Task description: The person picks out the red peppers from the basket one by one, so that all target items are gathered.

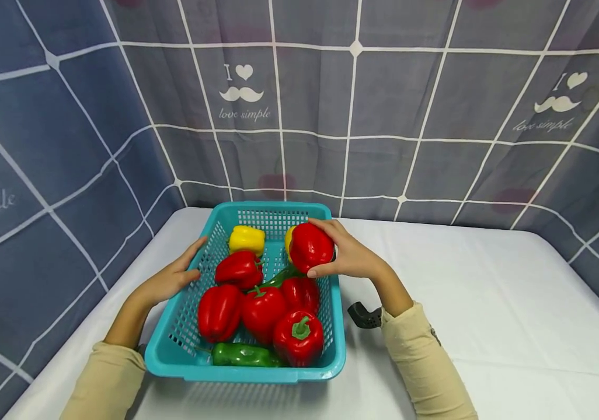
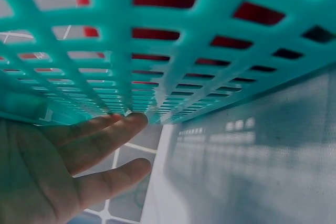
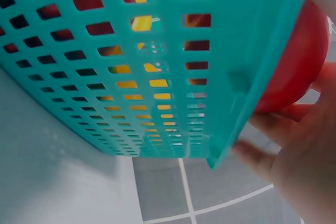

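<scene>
Holding, head view: the right hand (image 1: pixel 349 256) has its thumb and fingers clamped on a red pepper (image 1: pixel 311 248), which is over the right part of the turquoise basket (image 1: pixel 337 329), close to the right rim.
Left rim, head view: the left hand (image 1: pixel 170 279) lies at this edge, fingers apart, with no vegetable in it.
Basket contents, head view: a yellow pepper (image 1: pixel 247 240) at the far end, a green pepper (image 1: pixel 247 354) at the near end, several other red vegetables (image 1: pixel 220 313) between.
Pepper handling: a smooth, bulky skin like this probably sits safest with thumb and fingers on opposite sides; a light, even squeeze, kept clear of the rim, should avoid slips and knocks.
Wall cloth lettering, head view: the gridded cloth (image 1: pixel 310 163) reads "I", a heart, a moustache and "love simple", twice at the back; "simple" shows again at the left edge.
Basket wall, left wrist view: the fingers are spread and nearly straight outside the slotted wall; whether they press on it, I cannot tell.
Rim, right wrist view: the gripped pepper shows just beyond the rim, fingers bent against it; no brand or label is readable here.
</scene>
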Motion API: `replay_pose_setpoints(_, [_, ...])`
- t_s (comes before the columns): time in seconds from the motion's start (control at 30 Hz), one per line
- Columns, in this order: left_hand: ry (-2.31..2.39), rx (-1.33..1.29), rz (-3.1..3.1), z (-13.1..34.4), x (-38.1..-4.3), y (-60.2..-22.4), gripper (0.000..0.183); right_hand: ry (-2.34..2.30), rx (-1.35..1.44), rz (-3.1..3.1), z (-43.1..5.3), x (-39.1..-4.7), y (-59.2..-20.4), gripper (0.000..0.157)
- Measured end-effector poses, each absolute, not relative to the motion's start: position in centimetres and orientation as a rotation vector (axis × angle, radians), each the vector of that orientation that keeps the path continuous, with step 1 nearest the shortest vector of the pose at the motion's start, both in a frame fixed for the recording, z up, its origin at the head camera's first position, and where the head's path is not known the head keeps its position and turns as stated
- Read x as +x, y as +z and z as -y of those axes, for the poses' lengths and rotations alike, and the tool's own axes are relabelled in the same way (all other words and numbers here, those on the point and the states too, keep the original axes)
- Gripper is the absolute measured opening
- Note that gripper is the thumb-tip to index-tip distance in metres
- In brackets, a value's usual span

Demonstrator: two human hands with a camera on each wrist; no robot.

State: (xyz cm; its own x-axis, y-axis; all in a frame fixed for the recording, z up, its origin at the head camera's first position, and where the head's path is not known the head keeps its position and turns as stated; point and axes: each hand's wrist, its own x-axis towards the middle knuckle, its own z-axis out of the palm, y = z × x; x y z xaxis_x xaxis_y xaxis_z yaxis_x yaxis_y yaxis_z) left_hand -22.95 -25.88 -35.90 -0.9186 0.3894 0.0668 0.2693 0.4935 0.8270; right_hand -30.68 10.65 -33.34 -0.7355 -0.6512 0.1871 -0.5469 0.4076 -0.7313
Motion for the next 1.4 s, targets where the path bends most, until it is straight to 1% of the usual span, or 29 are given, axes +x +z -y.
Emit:
replay_pose_setpoints(0.13, [1.415, 0.577, -2.594, 25.9, -23.1, -35.8, 0.071, -1.288, -1.104, -2.557, -10.9, -30.7, -32.9, 0.093])
replay_pose_setpoints(0.63, [1.418, 0.591, -2.595, 25.8, -23.1, -35.8, 0.071, -1.378, -1.014, -2.621, -13.3, -30.8, -31.9, 0.098])
replay_pose_setpoints(0.97, [1.41, 0.579, -2.601, 25.8, -23.1, -35.7, 0.071, -1.356, -0.925, -2.675, -14.7, -31.3, -32.2, 0.097])
replay_pose_setpoints(1.4, [1.402, 0.573, -2.597, 25.9, -23.2, -35.8, 0.071, -1.358, -0.892, -2.685, -16.1, -32.2, -32.9, 0.097])
